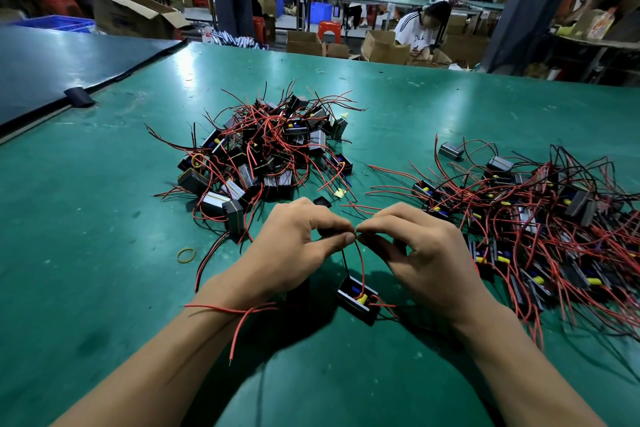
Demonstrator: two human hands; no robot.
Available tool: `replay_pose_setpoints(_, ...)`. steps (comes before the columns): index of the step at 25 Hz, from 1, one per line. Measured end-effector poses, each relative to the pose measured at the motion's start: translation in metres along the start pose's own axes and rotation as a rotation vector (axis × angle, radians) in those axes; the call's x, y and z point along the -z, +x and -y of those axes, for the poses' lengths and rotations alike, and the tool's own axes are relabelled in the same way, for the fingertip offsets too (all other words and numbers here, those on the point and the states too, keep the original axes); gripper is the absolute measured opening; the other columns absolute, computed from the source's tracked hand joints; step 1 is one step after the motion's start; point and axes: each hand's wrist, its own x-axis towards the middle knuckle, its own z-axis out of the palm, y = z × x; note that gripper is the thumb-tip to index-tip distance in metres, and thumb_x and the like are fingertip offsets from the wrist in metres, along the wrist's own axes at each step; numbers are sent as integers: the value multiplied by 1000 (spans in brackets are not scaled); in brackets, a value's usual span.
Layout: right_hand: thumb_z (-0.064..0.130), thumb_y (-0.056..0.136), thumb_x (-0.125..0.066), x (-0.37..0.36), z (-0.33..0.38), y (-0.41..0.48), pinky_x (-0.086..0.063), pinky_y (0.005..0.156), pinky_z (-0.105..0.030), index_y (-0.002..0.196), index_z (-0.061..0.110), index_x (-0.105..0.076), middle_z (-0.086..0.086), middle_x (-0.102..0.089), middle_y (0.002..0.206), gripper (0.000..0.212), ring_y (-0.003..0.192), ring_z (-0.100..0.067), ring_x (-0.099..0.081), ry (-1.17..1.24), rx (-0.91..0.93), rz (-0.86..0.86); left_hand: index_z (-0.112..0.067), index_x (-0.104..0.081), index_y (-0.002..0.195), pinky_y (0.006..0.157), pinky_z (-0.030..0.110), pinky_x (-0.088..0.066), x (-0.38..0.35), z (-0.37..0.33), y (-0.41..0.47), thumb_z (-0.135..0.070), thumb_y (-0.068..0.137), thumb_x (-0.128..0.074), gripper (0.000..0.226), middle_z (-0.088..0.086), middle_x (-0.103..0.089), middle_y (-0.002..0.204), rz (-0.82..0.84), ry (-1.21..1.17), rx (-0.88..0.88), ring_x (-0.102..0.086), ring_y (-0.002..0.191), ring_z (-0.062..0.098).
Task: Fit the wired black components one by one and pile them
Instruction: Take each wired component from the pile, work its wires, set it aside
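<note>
My left hand and my right hand meet fingertip to fingertip over the green table. Between them they pinch the ends of a red wire and a black wire. From these wires hangs a small black component with a yellow part inside, close to the table below my hands. A heap of wired black components lies ahead at the centre. A second, flatter pile of components spreads out to the right of my right hand. A loose red wire lies across my left wrist.
A yellow rubber band lies left of my left hand. A small black cap and a yellow scrap sit just beyond my fingers. A dark board covers the table's far left. People and cardboard boxes fill the background.
</note>
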Motion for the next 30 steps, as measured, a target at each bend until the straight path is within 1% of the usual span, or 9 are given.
replay_pose_setpoints(5,29,95,-65,0,-2,0,-55,59,-42,96,14,-77,2,-72,92,19,76,-22,-69,9,18,-4,-19,-79,89,75,38,-47,0,1,0,-21,83,-77,7,-7,-72,77,-5,-13,1,-57,81,14)
replay_pose_setpoints(9,26,92,-70,-1,2,0,-51,59,-40,93,18,-74,9,-66,85,9,68,-16,-61,50,-65,14,-21,-79,87,73,39,-47,-1,0,0,-22,83,-77,4,-8,-71,74,-16,-3,-40,-56,77,16)
replay_pose_setpoints(11,28,90,-69,-5,9,0,-48,60,-31,87,23,-71,14,-64,79,7,65,-12,-57,140,-221,-8,-21,-79,86,72,39,-48,-3,-1,0,-21,82,-78,4,-9,-71,73,-49,10,-64,-57,76,15)
replay_pose_setpoints(14,18,91,-69,-14,19,5,-39,58,-15,77,18,-69,13,-62,66,14,59,-3,-50,489,-574,3,-24,-79,85,72,43,-49,-4,-2,0,-24,81,-79,4,-11,-72,74,-118,58,-78,-59,76,14)
replay_pose_setpoints(18,7,88,-70,-13,20,12,-29,45,-13,68,15,-70,6,-48,56,21,49,-6,-36,840,-913,-9,-24,-79,83,75,46,-48,-7,-5,-2,-27,80,-77,5,-11,-72,75,-179,120,-95,-58,77,12)
replay_pose_setpoints(21,12,85,-73,-12,20,12,-30,44,-12,69,16,-73,4,-50,59,16,48,-7,-37,892,-974,-16,-19,-79,86,76,37,-48,-8,-7,-3,-23,80,-78,7,-9,-73,79,-208,134,-110,-59,78,13)
replay_pose_setpoints(24,17,86,-74,-11,14,10,-34,41,-13,72,19,-74,10,-56,58,14,45,-4,-41,879,-1060,-129,-15,-77,98,74,16,-44,-6,-7,1,-20,82,-78,17,-5,-73,92,-254,49,-41,-62,81,7)
replay_pose_setpoints(26,16,88,-73,-6,5,10,-31,37,-14,76,18,-71,12,-57,57,12,41,-3,-40,907,-1127,-269,-16,-75,105,70,22,-49,-3,-3,2,-19,86,-74,20,-4,-72,95,-249,-11,84,-63,81,9)
replay_pose_setpoints(30,15,94,-67,5,-16,11,-37,41,-15,92,17,-68,6,-56,67,3,44,-4,-46,894,-1146,-492,-20,-72,110,82,26,-54,-4,6,0,-22,90,-69,21,-4,-74,94,-61,-117,293,-69,86,11)
